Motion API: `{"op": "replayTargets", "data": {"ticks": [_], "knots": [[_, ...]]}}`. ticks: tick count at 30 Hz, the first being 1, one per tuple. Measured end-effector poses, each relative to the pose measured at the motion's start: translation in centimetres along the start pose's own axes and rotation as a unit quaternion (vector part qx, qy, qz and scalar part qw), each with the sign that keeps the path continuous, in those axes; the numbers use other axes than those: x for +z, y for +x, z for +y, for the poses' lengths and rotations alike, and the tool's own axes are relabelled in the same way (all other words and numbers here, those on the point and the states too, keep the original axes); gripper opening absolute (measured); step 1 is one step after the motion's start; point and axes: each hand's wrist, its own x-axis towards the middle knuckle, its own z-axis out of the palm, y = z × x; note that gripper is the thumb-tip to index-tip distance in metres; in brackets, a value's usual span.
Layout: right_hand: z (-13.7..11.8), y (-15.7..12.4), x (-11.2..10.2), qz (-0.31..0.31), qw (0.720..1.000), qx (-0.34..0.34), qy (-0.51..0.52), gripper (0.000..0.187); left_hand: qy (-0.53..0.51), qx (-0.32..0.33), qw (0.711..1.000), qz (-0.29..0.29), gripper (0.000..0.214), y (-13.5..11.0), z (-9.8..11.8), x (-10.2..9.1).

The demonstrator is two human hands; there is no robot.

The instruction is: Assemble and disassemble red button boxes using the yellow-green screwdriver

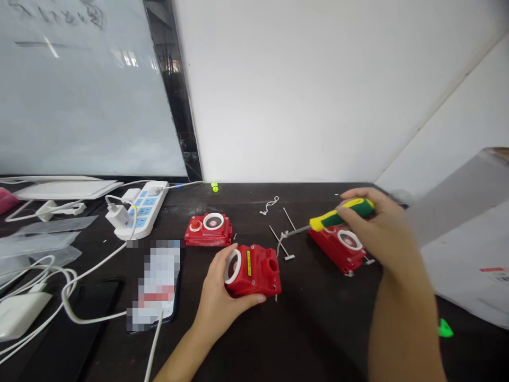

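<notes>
My left hand [220,292] grips a red alarm box [260,268] with a white-ringed round face and a yellow label, tilted above the dark table. In my right hand [377,217] is a screwdriver [342,214] with a yellow and green handle, its shaft pointing left. Around the shaft's tip end is a pale cord [281,236] that runs toward the held box. Under my right wrist lies a second red box [338,246], angled on the table. A third red box [209,229], with an orange-red button, sits farther back.
Thin metal T-shaped rods [281,243] and a loose white cord [269,205] lie behind the held box. To the left are a phone [157,284], a power strip [145,209] and white cables [99,260]. A large white box [465,228] stands at right, near a green piece [445,329].
</notes>
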Motion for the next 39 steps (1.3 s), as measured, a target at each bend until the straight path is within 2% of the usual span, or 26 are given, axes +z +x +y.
{"op": "replayTargets", "data": {"ticks": [3, 7, 12, 19, 25, 31, 35, 39], "knots": [[0.7, 0.8, 2.2, -0.001, 1.0, -0.022, -0.009, 0.015, -0.001, 0.0, 1.0, 0.003, 0.082, 0.0, 0.0, 0.0], [1.6, 1.4, 5.0, -0.056, 0.997, -0.039, -0.025, 0.015, -0.002, 0.005, 1.0, 0.004, 0.081, 0.0, 0.0, 0.1], [2.4, 1.7, 6.5, -0.102, 0.993, -0.06, -0.03, 0.016, -0.001, 0.002, 1.0, 0.003, 0.081, 0.1, 0.0, 0.1], [2.1, 1.5, 5.7, -0.099, 0.993, -0.059, -0.032, 0.026, -0.001, 0.0, 1.0, -0.004, 0.082, 0.1, 0.0, 0.0], [1.6, 1.3, 5.3, -0.057, 0.994, -0.088, 0.008, 0.022, 0.003, 0.001, 1.0, -0.006, 0.083, 0.0, -0.1, 0.0], [1.1, 1.0, 5.6, -0.065, 0.991, -0.1, 0.063, 0.023, 0.012, 0.003, 1.0, -0.013, 0.084, 0.0, 0.0, -0.1], [1.1, 0.8, 5.0, -0.069, 0.993, -0.091, 0.037, 0.022, 0.054, 0.052, 0.996, -0.048, 0.087, -0.2, 0.2, 0.1], [1.3, 0.9, 4.6, -0.062, 0.993, -0.099, 0.028, 0.023, 0.157, 0.123, 0.977, -0.077, 0.092, -0.6, 0.3, 0.5]]}}
